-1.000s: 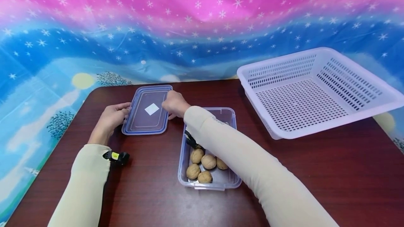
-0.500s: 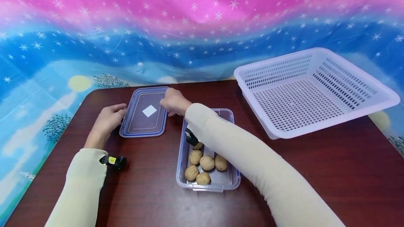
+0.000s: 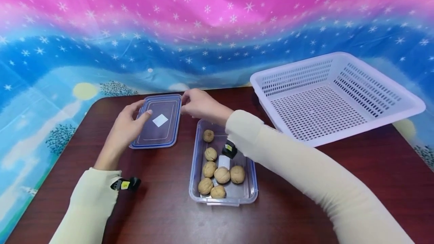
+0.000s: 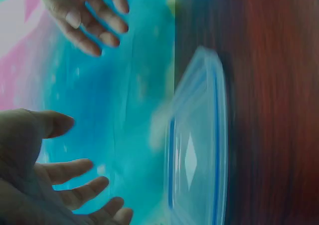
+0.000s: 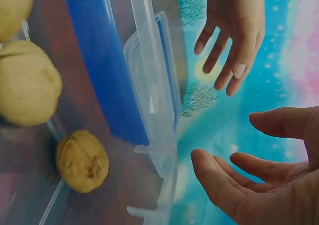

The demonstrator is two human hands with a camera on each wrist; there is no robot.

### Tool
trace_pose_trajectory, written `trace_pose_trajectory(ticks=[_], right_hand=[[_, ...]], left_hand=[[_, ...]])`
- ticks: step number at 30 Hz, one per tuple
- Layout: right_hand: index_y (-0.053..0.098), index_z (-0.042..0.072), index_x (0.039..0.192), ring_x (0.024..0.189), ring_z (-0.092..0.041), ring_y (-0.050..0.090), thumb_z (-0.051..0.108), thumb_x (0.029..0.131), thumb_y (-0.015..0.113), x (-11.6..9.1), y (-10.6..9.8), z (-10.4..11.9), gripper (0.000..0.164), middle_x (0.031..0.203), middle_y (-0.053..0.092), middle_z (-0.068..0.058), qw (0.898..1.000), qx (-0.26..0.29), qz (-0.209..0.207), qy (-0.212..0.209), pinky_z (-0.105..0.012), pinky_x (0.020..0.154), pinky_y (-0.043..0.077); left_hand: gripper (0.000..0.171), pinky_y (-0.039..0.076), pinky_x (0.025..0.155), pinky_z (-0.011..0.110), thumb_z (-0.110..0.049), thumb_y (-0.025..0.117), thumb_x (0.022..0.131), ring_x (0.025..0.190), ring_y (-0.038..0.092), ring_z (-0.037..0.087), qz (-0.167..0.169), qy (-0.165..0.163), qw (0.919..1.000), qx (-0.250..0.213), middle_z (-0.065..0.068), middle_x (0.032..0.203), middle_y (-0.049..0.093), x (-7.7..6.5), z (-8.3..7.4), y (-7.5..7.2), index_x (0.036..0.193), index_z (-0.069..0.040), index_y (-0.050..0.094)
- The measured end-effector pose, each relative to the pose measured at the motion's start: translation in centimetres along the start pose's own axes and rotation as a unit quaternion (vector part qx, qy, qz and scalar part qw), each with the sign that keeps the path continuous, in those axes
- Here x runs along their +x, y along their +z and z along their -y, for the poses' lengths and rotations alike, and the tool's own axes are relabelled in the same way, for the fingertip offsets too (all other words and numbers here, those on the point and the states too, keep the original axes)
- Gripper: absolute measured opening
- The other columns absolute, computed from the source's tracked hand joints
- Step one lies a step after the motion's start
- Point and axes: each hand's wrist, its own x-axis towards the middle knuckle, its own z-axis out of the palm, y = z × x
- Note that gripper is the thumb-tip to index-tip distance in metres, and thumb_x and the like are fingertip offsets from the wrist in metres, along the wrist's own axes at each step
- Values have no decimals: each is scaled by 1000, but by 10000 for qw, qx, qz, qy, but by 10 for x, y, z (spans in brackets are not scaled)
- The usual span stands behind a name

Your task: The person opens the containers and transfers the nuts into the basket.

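Note:
A clear plastic lid (image 3: 156,134) with a blue seal and a white diamond sticker (image 3: 160,120) lies on the table at the left. My left hand (image 3: 125,125) hovers over its left side with thumb and fingers spread; the left wrist view shows the lid (image 4: 197,135) below this hand (image 4: 30,175). By the lid's right edge is my right hand (image 3: 201,104), fingers loosely bent and holding nothing, as its own wrist view confirms. Under the right wrist stands a clear container (image 3: 223,201) with several walnuts (image 3: 222,175) in it.
A large white perforated basket (image 3: 305,144) stands at the right rear of the dark wooden table (image 3: 162,199). Behind the table hangs a pink and blue snowflake cloth (image 3: 203,33). Small black cameras (image 3: 125,184) are strapped to both wrists.
Both hands have come off the lid's side edges and opened. The right hand and forearm have shifted right, uncovering more walnuts. The lid stays in place.

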Motion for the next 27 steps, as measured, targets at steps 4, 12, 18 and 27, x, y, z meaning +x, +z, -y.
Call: trace_pose_trajectory(ticks=[4, 12, 18, 27], right_hand=[[62, 2, 137, 93, -21, 68, 12, 97, 69, -16, -9, -7, 42, 115, 71, -11, 9997, -164, -149, -129, -36, 85, 58], [66, 1, 133, 113, -25, 67, 13, 95, 72, -53, -23, -27, 40, 122, 72, -14, 9967, -554, -222, -541, -38, 101, 53], [67, 2, 133, 112, -24, 69, 10, 91, 69, -79, -25, -46, 42, 122, 73, -15, 9961, -388, -158, -773, -41, 102, 54], [65, 0, 134, 114, -25, 72, 6, 93, 68, -94, -13, -67, 41, 131, 71, -17, 9979, -138, -121, -625, -43, 102, 54]], left_hand=[[69, 35, 117, 67, -49, 54, 106, 151, 38, 44, 90, 203, 9991, -350, 19, 167, 36, -16, -14, 9, 164, -16, 37], [69, 39, 118, 60, -47, 59, 105, 151, 41, 42, 457, 254, 9898, -1327, 13, 169, 34, -49, -35, 30, 165, -24, 34], [65, 43, 115, 58, -36, 66, 104, 144, 50, 41, 694, 392, 9843, -1577, 12, 165, 42, -78, -45, 49, 162, -21, 40], [84, 43, 115, 57, -31, 77, 96, 145, 48, 37, 1032, 442, 9791, -1696, 14, 165, 40, -111, -49, 78, 165, -18, 29]])
